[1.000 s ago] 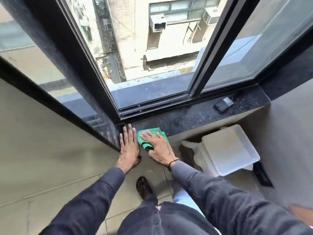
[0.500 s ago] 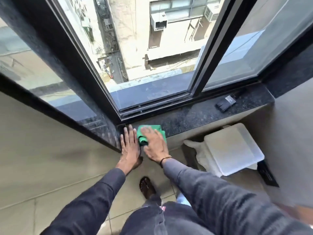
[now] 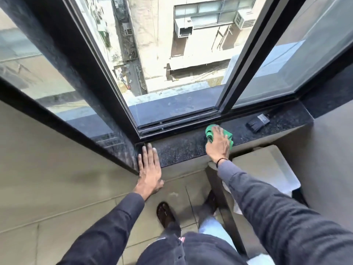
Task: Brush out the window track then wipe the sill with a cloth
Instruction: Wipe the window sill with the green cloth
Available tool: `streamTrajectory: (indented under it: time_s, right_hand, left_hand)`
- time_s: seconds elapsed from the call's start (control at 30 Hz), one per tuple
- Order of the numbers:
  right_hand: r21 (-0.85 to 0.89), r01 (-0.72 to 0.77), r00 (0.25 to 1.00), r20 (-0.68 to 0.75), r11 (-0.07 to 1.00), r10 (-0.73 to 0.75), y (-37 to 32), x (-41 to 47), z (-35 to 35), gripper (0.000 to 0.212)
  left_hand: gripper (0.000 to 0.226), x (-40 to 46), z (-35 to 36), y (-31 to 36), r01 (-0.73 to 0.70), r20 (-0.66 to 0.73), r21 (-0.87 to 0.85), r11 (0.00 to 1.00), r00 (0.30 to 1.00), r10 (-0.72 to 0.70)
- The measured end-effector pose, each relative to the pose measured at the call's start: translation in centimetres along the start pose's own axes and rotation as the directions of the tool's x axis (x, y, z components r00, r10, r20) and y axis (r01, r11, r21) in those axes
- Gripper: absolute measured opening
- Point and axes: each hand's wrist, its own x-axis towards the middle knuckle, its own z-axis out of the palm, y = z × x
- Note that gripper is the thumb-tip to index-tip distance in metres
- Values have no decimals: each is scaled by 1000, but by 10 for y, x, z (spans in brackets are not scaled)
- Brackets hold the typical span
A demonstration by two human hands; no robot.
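Note:
A dark speckled stone sill (image 3: 181, 148) runs below the open sliding window. Behind it lies the black window track (image 3: 177, 125). My right hand (image 3: 219, 144) presses flat on a crumpled green cloth (image 3: 210, 133) near the middle of the sill. At the sill's left corner my left hand (image 3: 150, 169) rests flat, fingers together, holding nothing. A black brush (image 3: 257, 122) lies on the sill to the right of the cloth, apart from both hands.
A white plastic stool or bin lid (image 3: 267, 169) stands below the sill on the right. Beige tiled walls close in on the left (image 3: 57, 169) and the right (image 3: 328, 159). My feet stand on the tiled floor (image 3: 172, 190). The window pane opening drops to the street.
My right hand has slid the green cloth to the right along the sill, away from my left hand. The left hand stays at the left corner.

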Motion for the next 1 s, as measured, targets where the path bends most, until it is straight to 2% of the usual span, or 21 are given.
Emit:
streamTrajectory:
  time_s: [0.1,0.2,0.27,0.33,0.4,0.47,0.57,0.67,0.73,0.77,0.8,0.83,0.87,0.9,0.93,0.97,1.0]
  right_hand:
    - [40,238,958,156,971,-241,-44,-33,32,78]
    - [89,519,802,293,850,-521,-43,-63,47,89]
    - [71,578,761,313,813,-568,-15,-55,38,93]
    - [43,475,853,226,879,-471,17,-35,23,90]
    - [57,269,958,91,961,-273,34,-18,5,80]
    - [55,132,991,16,990,-133,27,-16,2,73]
    - [75,131,986,96,989,-138,-6,-35,14,72]
    - [195,210,910,319,958,-264,-36,-53,37,71]
    - [336,101,885,401,936,-239,-52,-53,39,61]
    - [445,-30,882,433,895,-186,-56,-50,35,56]
    - [576,-173,878,458,799,-140,-59,-47,29,49]
    - [689,-294,876,471,663,-101,-57,-45,22,42]
    - [772,-393,870,488,500,-69,-54,-44,14,36]
    - [812,-466,856,514,352,-52,-50,-44,3,31]
    - [829,-509,850,527,231,-19,-42,-42,-7,29]
    - [840,-521,851,526,151,8,-33,-42,-20,30]
    - [847,-524,852,521,92,54,-20,-39,-28,32]
  left_hand:
    - [149,2,6,-1,-6,-24,21,1000,1000,7]
    - [149,3,8,-3,4,-19,-1,1000,1000,-4]
    - [149,2,9,-4,-16,-39,-4,1000,999,16]
    - [147,1,10,-4,-36,-59,-22,999,998,35]
    - [146,2,12,-4,-36,-77,-66,997,997,30]
    - [142,4,14,-4,-40,-86,-117,992,996,30]
    - [132,7,18,-4,-48,-124,-148,988,992,29]
    - [119,7,22,-4,-64,-145,-207,976,989,34]
    - [106,7,15,-5,-70,-160,-273,960,987,26]
    - [98,8,6,-4,-59,-156,-365,929,988,2]
    - [92,10,-8,-1,-45,-146,-514,857,989,-36]
    - [86,14,-23,4,-36,-123,-705,709,990,-72]
    - [80,18,-43,10,-28,-74,-869,494,994,-75]
    - [68,21,-62,20,-17,-34,-958,285,998,-54]
    - [54,26,-78,34,17,14,-988,155,1000,-26]
    - [40,30,-91,50,49,50,-995,91,999,11]
    - [32,35,-101,67,46,51,-993,106,998,40]
